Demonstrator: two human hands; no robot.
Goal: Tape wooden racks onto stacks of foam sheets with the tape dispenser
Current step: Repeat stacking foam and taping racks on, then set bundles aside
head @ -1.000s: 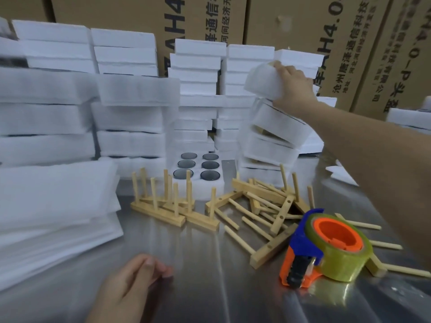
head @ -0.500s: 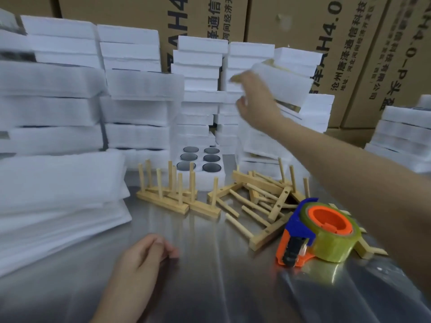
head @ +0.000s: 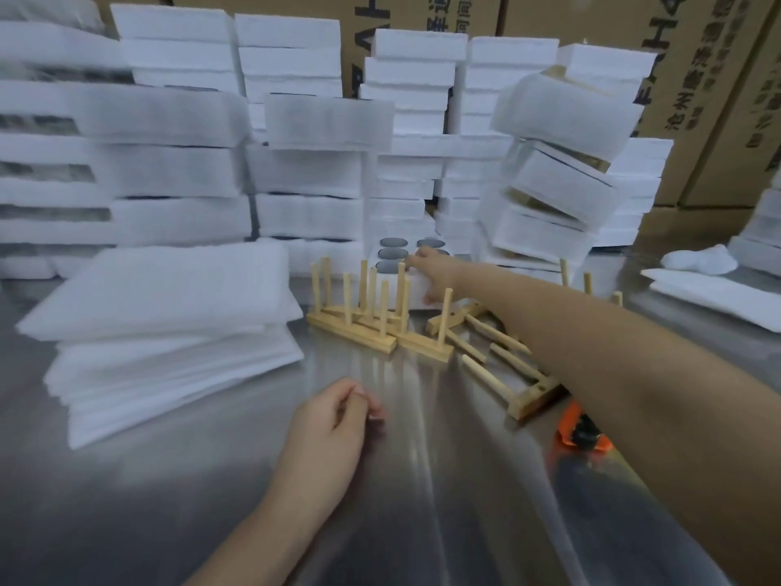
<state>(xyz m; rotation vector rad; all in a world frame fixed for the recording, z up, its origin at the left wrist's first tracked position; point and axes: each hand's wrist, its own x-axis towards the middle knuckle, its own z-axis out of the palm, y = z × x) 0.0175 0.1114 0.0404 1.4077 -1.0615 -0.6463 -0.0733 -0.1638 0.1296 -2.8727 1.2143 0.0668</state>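
Beside the right hand [head: 427, 273], clamped on the foam block [head: 391, 252], racks [head: 372, 332] could be toppled by dragging. The left hand [head: 329, 420] is held slack, empty.

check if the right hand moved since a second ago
Yes. The right hand dropped from the top of the leaning foam stack down and left to the holed foam block, which it grips.

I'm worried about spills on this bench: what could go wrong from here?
Drawing the holed foam block back, the right hand could knock over the upright wooden racks standing right in front. The leaning foam stack beside that arm looks tilted and might topple if bumped.
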